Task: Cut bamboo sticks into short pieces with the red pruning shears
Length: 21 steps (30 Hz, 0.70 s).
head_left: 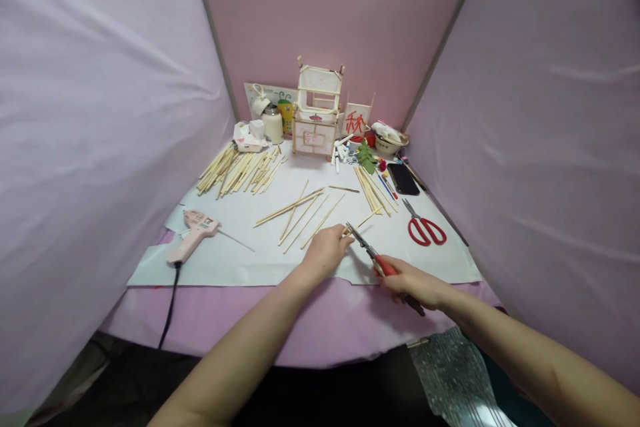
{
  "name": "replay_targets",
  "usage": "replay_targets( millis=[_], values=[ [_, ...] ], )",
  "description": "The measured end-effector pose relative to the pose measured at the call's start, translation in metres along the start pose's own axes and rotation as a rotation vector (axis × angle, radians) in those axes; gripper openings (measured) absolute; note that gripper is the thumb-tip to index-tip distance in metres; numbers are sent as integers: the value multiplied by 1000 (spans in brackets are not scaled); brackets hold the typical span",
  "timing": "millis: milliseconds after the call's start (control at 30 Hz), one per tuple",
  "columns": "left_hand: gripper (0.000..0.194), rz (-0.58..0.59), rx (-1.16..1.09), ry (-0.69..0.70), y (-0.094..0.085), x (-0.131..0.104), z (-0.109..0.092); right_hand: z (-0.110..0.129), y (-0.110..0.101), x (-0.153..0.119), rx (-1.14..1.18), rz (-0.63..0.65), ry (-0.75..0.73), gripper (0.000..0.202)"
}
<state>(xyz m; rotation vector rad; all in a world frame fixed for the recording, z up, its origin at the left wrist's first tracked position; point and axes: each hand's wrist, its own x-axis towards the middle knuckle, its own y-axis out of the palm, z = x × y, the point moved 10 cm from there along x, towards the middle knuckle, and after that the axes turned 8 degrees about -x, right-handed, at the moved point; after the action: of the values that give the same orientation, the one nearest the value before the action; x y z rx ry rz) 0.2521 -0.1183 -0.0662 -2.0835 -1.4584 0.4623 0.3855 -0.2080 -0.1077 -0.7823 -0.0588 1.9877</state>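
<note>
- Your left hand (325, 250): fingers pinched on a thin stick (369, 217), partly hidden.
- Your right hand (410, 281): fingers wrapped round red-handled pliers (368, 249).
- Beyond your fingers: card (356, 122) reading "秋".

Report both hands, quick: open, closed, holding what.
Left hand: closed, fingertips pinching a thin wooden stick by the pliers' tip.
Right hand: closed around the red-handled pliers.
</note>
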Motion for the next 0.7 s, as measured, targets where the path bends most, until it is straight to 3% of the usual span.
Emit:
replay_targets(
  millis=[167, 300, 433, 700],
  values=[
    [28, 8, 89, 15, -2, -2, -4, 3, -1, -1, -34, -25, -14, 17],
    [32, 53, -119, -62, 3, 0, 8, 8, 0, -5, -61, -18, -48, 16],
    [31, 172, -360, -171, 16, 1, 22, 13, 1, -10, -77, -3, -60, 17],
    [29, 213, -439, -180, 22, 0, 19, 9, -2, -9, -114, -29, -66, 18]
  ],
)
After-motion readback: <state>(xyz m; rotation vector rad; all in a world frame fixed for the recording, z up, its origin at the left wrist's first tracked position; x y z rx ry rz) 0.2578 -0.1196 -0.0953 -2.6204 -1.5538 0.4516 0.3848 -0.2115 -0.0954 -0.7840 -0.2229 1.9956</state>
